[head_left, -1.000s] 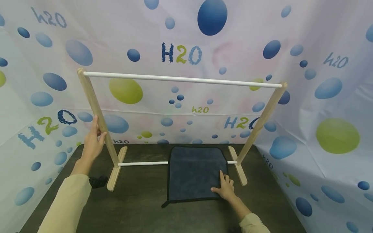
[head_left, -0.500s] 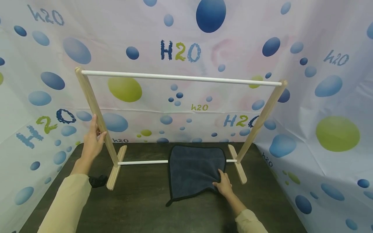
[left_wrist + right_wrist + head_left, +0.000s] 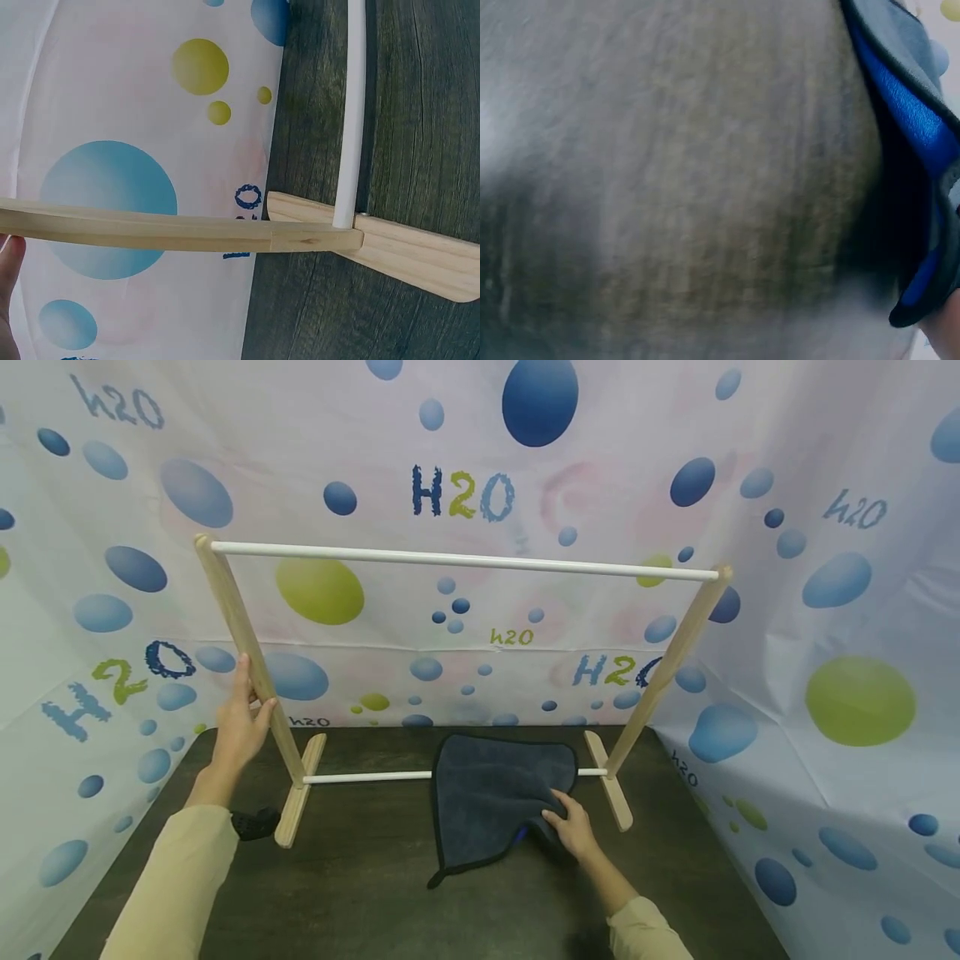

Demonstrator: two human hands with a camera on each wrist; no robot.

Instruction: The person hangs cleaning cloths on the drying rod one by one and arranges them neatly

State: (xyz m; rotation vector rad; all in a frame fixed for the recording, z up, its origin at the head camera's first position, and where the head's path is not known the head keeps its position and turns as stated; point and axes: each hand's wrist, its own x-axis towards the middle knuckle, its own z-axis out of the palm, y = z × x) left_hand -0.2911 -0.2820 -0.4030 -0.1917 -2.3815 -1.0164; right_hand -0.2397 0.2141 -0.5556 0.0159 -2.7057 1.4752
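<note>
A dark grey cloth (image 3: 487, 793) with a black edge and a small corner loop lies across the rack's lower bar. My right hand (image 3: 576, 828) pinches its near right part, which is lifted and bunched. In the right wrist view, the raised cloth (image 3: 911, 105) shows a bright blue underside, and only a bit of the hand appears at the edge. My left hand (image 3: 238, 727) holds the left post of the wooden rack (image 3: 243, 627), thumb in front and index finger pointing up along it. The left wrist view shows the post (image 3: 172, 231) with one fingertip beneath it.
A white upper bar (image 3: 465, 560) joins the rack's two posts; a white lower bar (image 3: 375, 777) runs between its feet. The dark wooden table (image 3: 360, 893) bears the rack. A curtain (image 3: 405, 427) with bubble prints stands behind and at both sides.
The right hand has gone from resting on the flat cloth to pinching it, lifting its near right corner and drawing it leftward, exposing blue underneath. The left hand stays on the post.
</note>
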